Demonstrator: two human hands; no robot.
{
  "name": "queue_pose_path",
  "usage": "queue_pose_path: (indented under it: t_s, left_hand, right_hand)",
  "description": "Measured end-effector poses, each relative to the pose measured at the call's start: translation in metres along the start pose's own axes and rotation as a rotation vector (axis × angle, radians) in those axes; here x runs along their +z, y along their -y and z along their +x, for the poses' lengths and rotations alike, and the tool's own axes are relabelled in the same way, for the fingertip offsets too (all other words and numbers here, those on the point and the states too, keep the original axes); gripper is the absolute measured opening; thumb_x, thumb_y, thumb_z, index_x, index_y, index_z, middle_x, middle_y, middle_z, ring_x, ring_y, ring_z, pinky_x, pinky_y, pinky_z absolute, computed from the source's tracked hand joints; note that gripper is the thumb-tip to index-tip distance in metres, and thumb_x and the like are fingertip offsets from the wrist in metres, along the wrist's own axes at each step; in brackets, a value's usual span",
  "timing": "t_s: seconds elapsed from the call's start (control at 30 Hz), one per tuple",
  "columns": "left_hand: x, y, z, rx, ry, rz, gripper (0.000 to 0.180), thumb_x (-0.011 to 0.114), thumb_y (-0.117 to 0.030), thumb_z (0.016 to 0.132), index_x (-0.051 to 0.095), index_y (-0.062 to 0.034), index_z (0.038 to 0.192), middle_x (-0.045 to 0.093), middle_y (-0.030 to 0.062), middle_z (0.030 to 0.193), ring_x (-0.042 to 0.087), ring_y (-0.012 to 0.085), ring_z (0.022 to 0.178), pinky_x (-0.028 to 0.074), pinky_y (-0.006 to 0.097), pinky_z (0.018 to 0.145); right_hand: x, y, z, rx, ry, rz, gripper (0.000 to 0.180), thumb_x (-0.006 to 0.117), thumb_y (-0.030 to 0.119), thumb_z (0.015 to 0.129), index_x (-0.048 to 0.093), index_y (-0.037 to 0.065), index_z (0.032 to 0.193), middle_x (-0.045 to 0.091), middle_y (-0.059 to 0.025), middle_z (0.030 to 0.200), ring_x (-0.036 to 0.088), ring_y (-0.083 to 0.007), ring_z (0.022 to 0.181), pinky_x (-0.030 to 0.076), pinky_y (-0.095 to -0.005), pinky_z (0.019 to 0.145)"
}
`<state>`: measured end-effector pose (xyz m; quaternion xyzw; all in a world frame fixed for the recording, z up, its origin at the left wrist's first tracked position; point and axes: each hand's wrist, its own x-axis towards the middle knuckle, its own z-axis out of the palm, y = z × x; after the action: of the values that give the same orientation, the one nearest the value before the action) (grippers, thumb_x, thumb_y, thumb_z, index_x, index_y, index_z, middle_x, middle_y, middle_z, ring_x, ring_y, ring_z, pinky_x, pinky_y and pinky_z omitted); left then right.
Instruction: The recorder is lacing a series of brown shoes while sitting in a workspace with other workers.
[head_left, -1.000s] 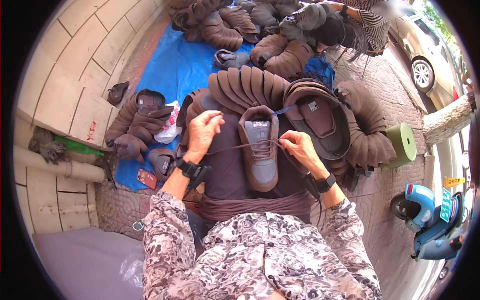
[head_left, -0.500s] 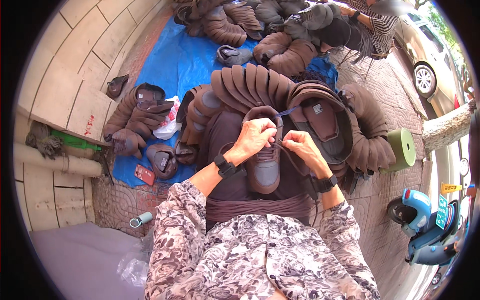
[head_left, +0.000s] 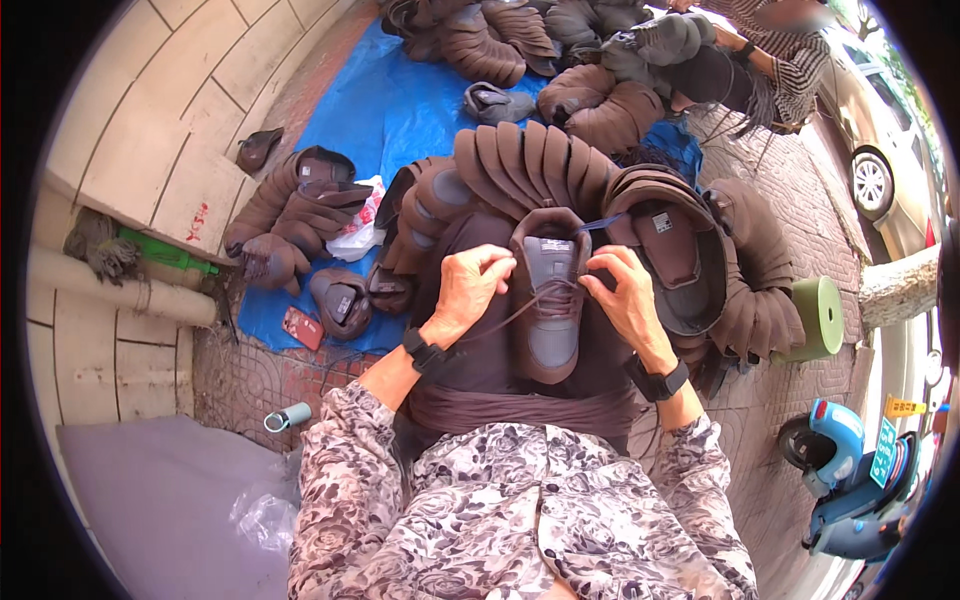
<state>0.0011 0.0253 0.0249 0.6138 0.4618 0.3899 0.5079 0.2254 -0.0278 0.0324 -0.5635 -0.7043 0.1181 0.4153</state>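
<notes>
On my lap rests a brown shoe upper (head_left: 553,335) with a grey toe, its toe toward me and its opening away. A dark shoelace (head_left: 505,323) runs loosely across its front and trails to the left. At the upper's right edge, my right hand (head_left: 622,297) pinches the lace between thumb and finger. My left hand (head_left: 470,288) is by the left edge, its thumb and forefinger pressed together; what is between them is too small to make out. A blue cord (head_left: 602,222) lies at the opening's right, beside a larger open brown upper (head_left: 668,250).
Rows of stacked brown uppers (head_left: 530,165) curve around my knees, partly over a blue tarp (head_left: 355,95). A red phone-like object (head_left: 302,327) and a pale cup (head_left: 287,417) lie at left. A green roll (head_left: 815,318) stands right; another person (head_left: 790,65) is at the far right.
My left hand has drawn away from the lacing to the upper's left edge, baring the tongue. My right hand has moved up toward the eyelets. The whole view has shifted slightly.
</notes>
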Motion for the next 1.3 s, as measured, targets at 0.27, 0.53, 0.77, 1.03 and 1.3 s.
queue_pose_path:
  t_s: [0.27, 0.53, 0.77, 1.03, 1.3]
  left_hand:
    - [-0.006, 0.018, -0.006, 0.056, 0.125, 0.297, 0.014, 0.062, -0.012, 0.08, 0.066, 0.0012, 0.082, 0.063, 0.0043, 0.064, 0.057, 0.0085, 0.057, 0.045, 0.024, 0.054]
    - [-0.003, 0.018, -0.003, 0.081, 0.129, 0.439, 0.015, 0.064, -0.015, 0.078, 0.065, 0.0005, 0.078, 0.06, 0.0095, 0.061, 0.056, 0.0152, 0.055, 0.043, 0.03, 0.053]
    - [0.0, 0.018, -0.003, 0.11, 0.081, 0.431, 0.014, 0.064, -0.014, 0.078, 0.064, -0.0001, 0.079, 0.059, 0.0101, 0.06, 0.056, 0.0158, 0.054, 0.044, 0.03, 0.053]
    - [0.002, 0.021, 0.0, 0.084, 0.091, 0.459, 0.014, 0.063, -0.014, 0.078, 0.062, -0.0003, 0.075, 0.057, 0.01, 0.058, 0.056, 0.0161, 0.052, 0.043, 0.031, 0.052]
    - [0.005, 0.013, -0.003, -0.052, 0.196, 0.19, 0.007, 0.052, -0.004, 0.086, 0.055, 0.0026, 0.085, 0.062, 0.0089, 0.071, 0.062, 0.0136, 0.056, 0.048, 0.024, 0.043]
  right_hand:
    - [0.024, 0.016, 0.018, -0.164, 0.197, -0.074, 0.027, 0.074, 0.009, 0.064, 0.062, 0.005, 0.088, 0.051, -0.0151, 0.114, 0.047, -0.033, 0.11, 0.041, -0.0394, 0.091]
    - [0.035, 0.012, 0.011, -0.19, 0.209, -0.129, 0.031, 0.075, 0.014, 0.063, 0.066, 0.01, 0.093, 0.049, -0.0138, 0.121, 0.041, -0.0338, 0.117, 0.034, -0.0444, 0.099]
    - [0.035, 0.011, 0.009, -0.192, 0.207, -0.122, 0.033, 0.075, 0.014, 0.063, 0.066, 0.011, 0.095, 0.048, -0.0129, 0.122, 0.04, -0.0335, 0.118, 0.033, -0.0444, 0.099]
    - [0.038, 0.016, 0.008, -0.21, 0.184, -0.089, 0.029, 0.073, 0.014, 0.064, 0.068, 0.011, 0.093, 0.048, -0.013, 0.122, 0.041, -0.0332, 0.117, 0.033, -0.0443, 0.099]
    - [0.051, 0.012, 0.011, -0.166, 0.126, -0.123, 0.018, 0.068, 0.011, 0.068, 0.068, 0.009, 0.086, 0.055, -0.0075, 0.107, 0.047, -0.0274, 0.106, 0.037, -0.0418, 0.09]
